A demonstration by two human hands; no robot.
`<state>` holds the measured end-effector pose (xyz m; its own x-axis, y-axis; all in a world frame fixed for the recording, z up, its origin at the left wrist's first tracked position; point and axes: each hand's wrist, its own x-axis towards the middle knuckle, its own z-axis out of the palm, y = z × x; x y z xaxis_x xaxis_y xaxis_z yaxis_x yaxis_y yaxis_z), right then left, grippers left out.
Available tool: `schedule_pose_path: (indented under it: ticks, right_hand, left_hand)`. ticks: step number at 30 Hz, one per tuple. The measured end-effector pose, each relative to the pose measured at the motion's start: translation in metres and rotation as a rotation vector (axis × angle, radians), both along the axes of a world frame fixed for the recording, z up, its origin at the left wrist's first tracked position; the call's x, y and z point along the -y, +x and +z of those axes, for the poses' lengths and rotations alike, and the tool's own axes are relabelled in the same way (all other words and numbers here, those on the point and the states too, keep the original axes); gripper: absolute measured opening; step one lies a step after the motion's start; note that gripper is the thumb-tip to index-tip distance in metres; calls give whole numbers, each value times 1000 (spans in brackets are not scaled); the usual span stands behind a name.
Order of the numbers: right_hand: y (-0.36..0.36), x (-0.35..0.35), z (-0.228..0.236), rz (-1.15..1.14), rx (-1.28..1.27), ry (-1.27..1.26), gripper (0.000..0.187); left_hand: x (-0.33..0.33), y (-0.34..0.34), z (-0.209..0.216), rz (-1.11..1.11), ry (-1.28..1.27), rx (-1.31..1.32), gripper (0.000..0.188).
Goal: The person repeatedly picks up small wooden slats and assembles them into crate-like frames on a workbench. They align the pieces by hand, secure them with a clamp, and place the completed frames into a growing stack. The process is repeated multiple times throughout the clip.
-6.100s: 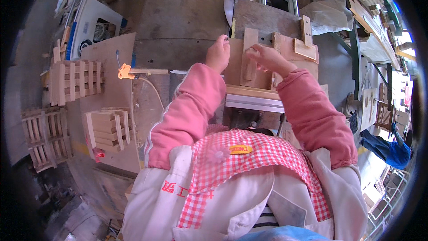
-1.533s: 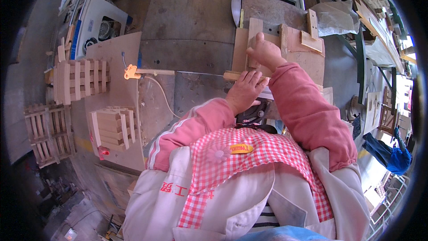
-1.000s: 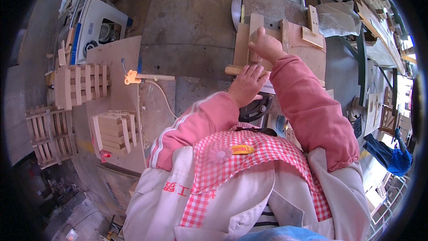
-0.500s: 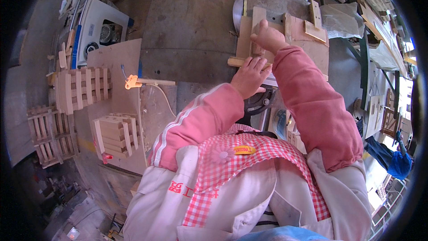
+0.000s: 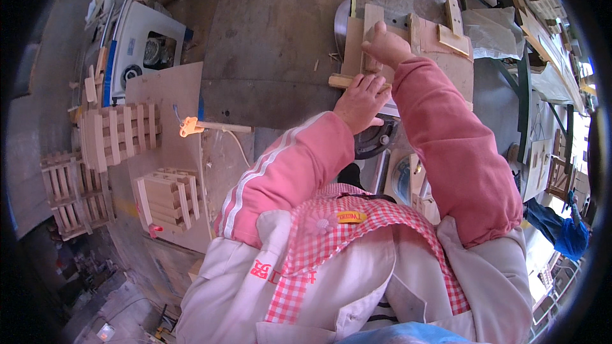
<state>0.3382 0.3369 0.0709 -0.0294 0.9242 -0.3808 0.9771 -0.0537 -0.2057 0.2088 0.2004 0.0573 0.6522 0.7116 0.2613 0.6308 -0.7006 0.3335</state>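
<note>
My right hand (image 5: pixel 387 46) is closed around an upright-lying wooden bar (image 5: pixel 373 16) on a board jig (image 5: pixel 351 51) at the saw table. Just nearer to me, my left hand (image 5: pixel 362 103) has its fingers bent over a short wooden strip (image 5: pixel 342 81), whose left end sticks out past the hand. The strip lies crosswise against the near end of the jig. The round saw blade (image 5: pixel 342 28) stands close along the jig's left side, apart from both hands.
The metal saw table (image 5: pixel 274 32) spreads to the left, with a small wood sliver (image 5: pixel 315 65) on it. Wooden pieces (image 5: pixel 452 39) are fixed on the jig's right side. Slatted wooden stacks (image 5: pixel 121 134) and an orange clamp-like thing (image 5: pixel 190 127) are at the left. A black dial part (image 5: pixel 373 141) sits below my left hand.
Both hands, the jig and the wooden strip have slid a little farther away from me, past the blade. A wood sliver now shows on the table left of the blade. My grips look the same.
</note>
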Motion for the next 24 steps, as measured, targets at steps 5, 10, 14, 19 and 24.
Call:
schedule_pose_path:
  ticks: [5,10,14,19,24]
  right_hand:
    - [0,-10,3,-24,22,-5,67]
    - [-1,-17,14,88,30,-19,65]
    - [-3,-25,17,44,15,-28,66]
    - [-2,-34,11,-19,2,-21,67]
    - [-1,-27,7,-21,-4,-16,67]
  left_hand:
    - [-12,1,2,-4,-15,8,66]
    - [-20,3,0,-2,-5,0,67]
    - [-28,4,-3,1,32,25,67]
    - [-35,5,-1,1,-4,13,67]
    - [-26,5,2,8,-31,11,68]
